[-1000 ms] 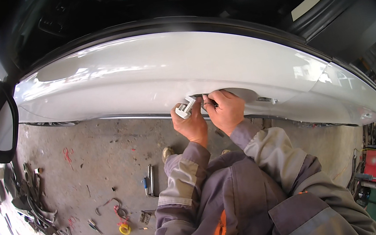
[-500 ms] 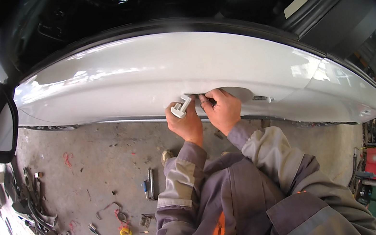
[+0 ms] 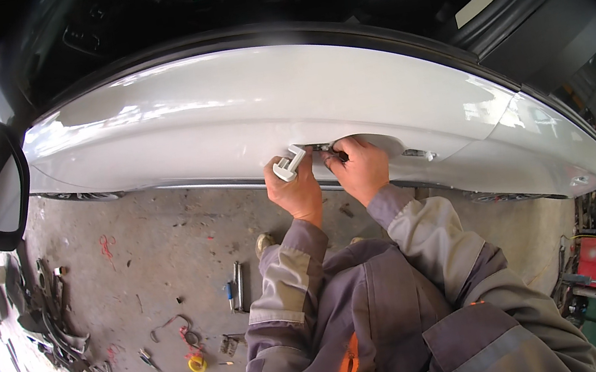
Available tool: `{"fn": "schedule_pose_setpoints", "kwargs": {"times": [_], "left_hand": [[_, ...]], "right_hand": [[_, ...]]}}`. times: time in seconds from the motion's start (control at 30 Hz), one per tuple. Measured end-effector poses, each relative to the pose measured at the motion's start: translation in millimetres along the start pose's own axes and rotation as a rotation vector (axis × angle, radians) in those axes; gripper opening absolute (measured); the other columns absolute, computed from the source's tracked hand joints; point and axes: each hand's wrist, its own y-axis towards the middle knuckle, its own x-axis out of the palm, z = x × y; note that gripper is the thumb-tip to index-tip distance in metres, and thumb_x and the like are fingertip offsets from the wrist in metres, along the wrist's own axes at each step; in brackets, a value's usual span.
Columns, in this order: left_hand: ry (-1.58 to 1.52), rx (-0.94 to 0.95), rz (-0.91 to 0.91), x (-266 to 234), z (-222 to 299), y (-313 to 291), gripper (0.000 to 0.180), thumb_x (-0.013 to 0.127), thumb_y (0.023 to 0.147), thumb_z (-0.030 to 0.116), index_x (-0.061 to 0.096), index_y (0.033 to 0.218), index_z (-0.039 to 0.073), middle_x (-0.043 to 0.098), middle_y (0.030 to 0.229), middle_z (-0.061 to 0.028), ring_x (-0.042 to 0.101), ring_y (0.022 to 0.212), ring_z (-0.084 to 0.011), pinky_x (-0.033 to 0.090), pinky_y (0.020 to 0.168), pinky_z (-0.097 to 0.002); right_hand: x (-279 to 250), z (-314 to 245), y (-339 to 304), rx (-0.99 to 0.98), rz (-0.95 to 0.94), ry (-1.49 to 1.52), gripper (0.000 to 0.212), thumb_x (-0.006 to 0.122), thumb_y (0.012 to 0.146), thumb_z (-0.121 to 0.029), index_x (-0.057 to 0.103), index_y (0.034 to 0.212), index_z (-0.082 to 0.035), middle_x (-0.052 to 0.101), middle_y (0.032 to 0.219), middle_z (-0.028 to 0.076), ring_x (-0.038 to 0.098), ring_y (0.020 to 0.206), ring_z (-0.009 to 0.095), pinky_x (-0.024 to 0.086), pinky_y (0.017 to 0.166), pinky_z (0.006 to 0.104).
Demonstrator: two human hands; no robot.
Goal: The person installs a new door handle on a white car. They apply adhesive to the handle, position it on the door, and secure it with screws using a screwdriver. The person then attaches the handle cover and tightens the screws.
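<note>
White plastic-looking door handle [image 3: 290,164] sits clasped in the left hand [image 3: 297,192], its far end at the outer face of the pale car door [image 3: 238,95], left of the oval recess [image 3: 389,143]; the right hand [image 3: 363,168] is just beside it, fingers bent in at the recess's near end, though whether they are clamped on something I cannot tell; on the concrete floor [image 3: 169,251] lie a yellow tape roll [image 3: 197,364] and pliers [image 3: 146,358].

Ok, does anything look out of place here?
Yes: the left hand holds a white angled piece that slants outward, not flush with the white door. Red wire and a yellow ring also lie loose on the floor, looking untidy.
</note>
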Motion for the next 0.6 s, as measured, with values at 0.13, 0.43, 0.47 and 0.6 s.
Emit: {"fn": "schedule_pose_setpoints", "kwargs": {"times": [0.13, 0.43, 0.47, 0.6], "left_hand": [[0.061, 0.085, -0.021, -8.0, -4.1, 0.4, 0.039, 0.094, 0.073, 0.015, 0.063, 0.093, 0.003, 0.067, 0.08, -0.0044, 0.061, 0.07, -0.0141, 0.052, 0.067, -0.0291], [0.058, 0.163, -0.075, -69.3, -1.2, -12.4, 0.032, 0.092, 0.076, 0.012, 0.062, 0.087, 0.007, 0.064, 0.075, -0.0024, 0.059, 0.065, -0.0121, 0.051, 0.063, -0.0283], [0.082, 0.154, -0.086, -73.4, 0.2, -13.8, 0.032, 0.092, 0.077, 0.012, 0.062, 0.088, 0.007, 0.064, 0.075, -0.0024, 0.059, 0.066, -0.0116, 0.05, 0.063, -0.0281], [0.068, 0.137, -0.125, -79.0, 4.8, -15.7, 0.033, 0.092, 0.077, 0.012, 0.062, 0.089, 0.008, 0.064, 0.076, -0.0021, 0.059, 0.066, -0.0111, 0.05, 0.063, -0.027]], "right_hand": [[2.2, -3.4, -0.3, 0.049, -0.005, -0.009, 0.028, 0.085, 0.077, -0.026, 0.066, 0.085, -0.009, 0.069, 0.08, 0.008, 0.068, 0.07, 0.031, 0.053, 0.059, 0.0428], [-0.5, -9.0, 1.5, 0.079, -0.012, 0.001, 0.03, 0.086, 0.078, -0.029, 0.066, 0.084, -0.009, 0.069, 0.08, 0.007, 0.068, 0.07, 0.028, 0.053, 0.058, 0.0407], [0.0, -9.8, 1.4, 0.084, -0.006, 0.006, 0.03, 0.086, 0.078, -0.03, 0.065, 0.083, -0.009, 0.069, 0.08, 0.007, 0.068, 0.07, 0.028, 0.053, 0.058, 0.0405], [2.6, -11.8, 1.3, 0.088, 0.025, -0.013, 0.032, 0.087, 0.078, -0.032, 0.063, 0.08, -0.009, 0.069, 0.078, 0.005, 0.067, 0.068, 0.028, 0.052, 0.057, 0.0404]]}}
